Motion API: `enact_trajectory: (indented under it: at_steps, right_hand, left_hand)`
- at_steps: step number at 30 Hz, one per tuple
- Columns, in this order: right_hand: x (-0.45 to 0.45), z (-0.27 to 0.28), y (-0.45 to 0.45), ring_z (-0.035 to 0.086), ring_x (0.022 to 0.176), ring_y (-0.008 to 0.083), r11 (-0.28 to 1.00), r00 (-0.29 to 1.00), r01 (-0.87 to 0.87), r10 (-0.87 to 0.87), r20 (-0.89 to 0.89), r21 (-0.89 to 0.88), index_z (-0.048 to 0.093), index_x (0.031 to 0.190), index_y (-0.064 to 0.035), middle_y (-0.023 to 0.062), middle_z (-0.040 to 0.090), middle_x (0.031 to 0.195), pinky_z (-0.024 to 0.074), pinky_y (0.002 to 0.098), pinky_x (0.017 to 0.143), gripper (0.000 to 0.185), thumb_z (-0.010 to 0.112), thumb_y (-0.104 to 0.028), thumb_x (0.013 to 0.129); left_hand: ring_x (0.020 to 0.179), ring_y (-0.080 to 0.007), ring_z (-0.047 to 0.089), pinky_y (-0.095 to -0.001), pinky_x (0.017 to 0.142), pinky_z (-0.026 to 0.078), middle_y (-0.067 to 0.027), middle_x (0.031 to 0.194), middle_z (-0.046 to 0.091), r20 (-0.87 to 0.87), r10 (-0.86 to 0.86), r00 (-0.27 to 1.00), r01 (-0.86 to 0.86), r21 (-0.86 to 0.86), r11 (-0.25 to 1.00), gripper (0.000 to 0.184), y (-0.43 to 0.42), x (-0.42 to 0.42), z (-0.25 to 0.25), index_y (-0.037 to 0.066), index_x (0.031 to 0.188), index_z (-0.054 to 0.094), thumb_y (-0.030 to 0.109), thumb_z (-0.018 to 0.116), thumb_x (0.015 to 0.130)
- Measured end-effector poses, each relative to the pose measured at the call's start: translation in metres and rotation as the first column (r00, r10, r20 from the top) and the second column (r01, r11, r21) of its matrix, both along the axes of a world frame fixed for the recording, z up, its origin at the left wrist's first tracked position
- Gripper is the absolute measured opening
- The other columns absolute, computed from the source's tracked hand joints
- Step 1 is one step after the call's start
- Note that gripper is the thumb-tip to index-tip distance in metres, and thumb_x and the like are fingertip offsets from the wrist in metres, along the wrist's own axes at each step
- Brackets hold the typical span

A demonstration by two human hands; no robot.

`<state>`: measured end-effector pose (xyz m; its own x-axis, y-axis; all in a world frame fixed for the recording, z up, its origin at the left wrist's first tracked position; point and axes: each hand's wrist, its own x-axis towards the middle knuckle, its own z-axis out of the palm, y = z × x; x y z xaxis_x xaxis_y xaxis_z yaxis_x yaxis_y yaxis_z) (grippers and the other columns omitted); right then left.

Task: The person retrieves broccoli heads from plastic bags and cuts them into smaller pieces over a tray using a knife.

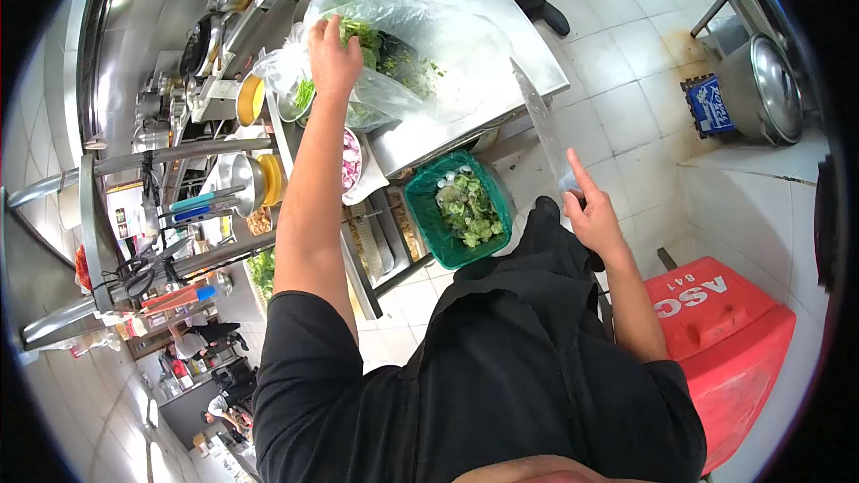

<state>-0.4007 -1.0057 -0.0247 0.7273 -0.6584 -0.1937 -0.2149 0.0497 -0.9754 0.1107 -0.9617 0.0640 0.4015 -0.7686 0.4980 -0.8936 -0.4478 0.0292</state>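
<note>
My right hand (592, 215) is closed round the handle of a large knife, index finger along it. The knife's broad blade (540, 116) points away, past the edge of the steel worktop (537, 72). On that worktop lies a clear plastic bag (403, 13) with leafy green herbs (362, 33) showing at it. My left hand (335, 58) reaches over the bag's left part, fingers apart and touching plastic beside the herbs. Chopped green bits (420, 67) are scattered near the bag. Below the worktop edge stands a green-lined bin (429, 246) holding leafy scraps (472, 206).
Left of the worktop are a bowl of chopped red onion (351, 161), a yellow container (250, 100) and metal rails (179, 156). A red bin (725, 340) stands at my right. A lidded pot (775, 89) is farther right. Another person's dark shoe (553, 18) shows beyond the worktop.
</note>
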Motion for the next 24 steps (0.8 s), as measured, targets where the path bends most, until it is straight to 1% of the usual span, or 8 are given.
enact_trajectory:
  at_steps: [1, 7, 10, 12, 14, 19, 22, 24]
  right_hand:
    - [0.001, -0.002, 0.0, 0.06, 0.068, 0.016, 1.0, 1.0, -0.011, 0.011, -0.008, -0.002, 0.038, 0.162, -0.0178, 0.0208, 0.073, 0.118, 0.0521, 0.0329, 0.072, 0.071, 0.054, 0.001, 0.095]
    - [0.011, 0.006, 0.001, 0.065, 0.068, 0.0297, 0.991, 0.984, -0.136, 0.137, -0.118, 0.016, 0.037, 0.162, -0.0209, 0.0259, 0.071, 0.119, 0.0526, 0.0354, 0.072, 0.073, 0.057, -0.003, 0.094]
    - [0.015, 0.01, 0.002, 0.063, 0.065, 0.0333, 0.991, 0.987, -0.134, 0.133, -0.094, -0.002, 0.037, 0.162, -0.0204, 0.0253, 0.072, 0.098, 0.0518, 0.037, 0.069, 0.073, 0.057, -0.004, 0.094]
    - [0.018, 0.006, 0.004, 0.061, 0.062, 0.0344, 0.994, 0.995, -0.098, 0.097, -0.023, -0.045, 0.037, 0.161, -0.0201, 0.0236, 0.067, 0.083, 0.0509, 0.0374, 0.067, 0.072, 0.056, -0.004, 0.094]
    - [0.018, 0.006, 0.004, 0.06, 0.061, 0.0348, 0.994, 0.996, -0.086, 0.086, -0.005, -0.059, 0.037, 0.161, -0.0199, 0.0231, 0.065, 0.077, 0.0504, 0.0375, 0.066, 0.072, 0.056, -0.004, 0.094]
    - [0.014, 0.006, -0.003, 0.061, 0.062, 0.035, 0.992, 0.991, -0.116, 0.113, -0.07, -0.044, 0.037, 0.161, -0.0197, 0.0256, 0.067, 0.084, 0.0499, 0.0377, 0.065, 0.071, 0.056, -0.004, 0.094]
    - [0.015, 0.005, -0.004, 0.059, 0.06, 0.0346, 0.993, 0.992, -0.108, 0.104, -0.071, -0.057, 0.037, 0.162, -0.0199, 0.0248, 0.066, 0.081, 0.0492, 0.0379, 0.065, 0.071, 0.056, -0.005, 0.094]
    - [0.015, 0.003, -0.005, 0.055, 0.058, 0.0306, 0.994, 0.996, -0.082, 0.08, -0.033, -0.071, 0.036, 0.162, -0.0197, 0.0227, 0.062, 0.075, 0.0479, 0.0368, 0.063, 0.072, 0.056, -0.004, 0.094]
  left_hand:
    - [0.128, -0.0449, 0.053, -0.0485, 0.109, 0.045, -0.0287, 0.135, 0.057, -0.066, 0.005, 0.998, -0.003, 0.026, 1.0, 0.058, 0.002, 0.001, 0.002, 0.003, 0.137, 0.058, 0.02, 0.076, 0.085]
    - [0.12, -0.0433, 0.057, -0.0492, 0.102, 0.049, -0.0259, 0.129, 0.059, -0.003, 0.082, 0.997, -0.082, 0.075, 0.994, 0.057, 0.002, 0.009, -0.009, 0.001, 0.133, 0.058, 0.02, 0.076, 0.083]
    - [0.118, -0.0435, 0.059, -0.0491, 0.1, 0.05, -0.0253, 0.129, 0.059, -0.003, 0.124, 0.992, -0.123, 0.093, 0.988, 0.056, -0.005, 0.017, -0.01, 0.001, 0.131, 0.057, 0.02, 0.076, 0.082]
    - [0.116, -0.0433, 0.06, -0.049, 0.099, 0.051, -0.0249, 0.127, 0.059, -0.022, 0.155, 0.988, -0.153, 0.092, 0.984, 0.053, -0.011, 0.024, -0.009, 0.001, 0.128, 0.057, 0.02, 0.076, 0.082]
    - [0.115, -0.0427, 0.061, -0.0489, 0.097, 0.051, -0.0246, 0.125, 0.061, -0.045, 0.181, 0.982, -0.178, 0.071, 0.981, 0.048, -0.017, 0.031, -0.011, 0.001, 0.124, 0.058, 0.02, 0.075, 0.083]
    - [0.108, -0.0424, 0.064, -0.0492, 0.093, 0.053, -0.025, 0.114, 0.066, -0.096, 0.229, 0.969, -0.217, 0.122, 0.969, 0.042, -0.025, 0.042, -0.01, 0.002, 0.118, 0.058, 0.02, 0.073, 0.084]
    - [0.104, -0.0449, 0.066, -0.0521, 0.09, 0.053, -0.0259, 0.111, 0.068, -0.111, 0.2, 0.974, -0.185, 0.128, 0.974, 0.041, -0.025, 0.046, -0.008, 0.003, 0.119, 0.057, 0.022, 0.07, 0.085]
    - [0.1, -0.0458, 0.067, -0.0534, 0.088, 0.053, -0.0258, 0.108, 0.069, -0.105, 0.13, 0.986, -0.119, 0.107, 0.987, 0.04, -0.026, 0.043, -0.001, 0.004, 0.119, 0.058, 0.024, 0.069, 0.086]
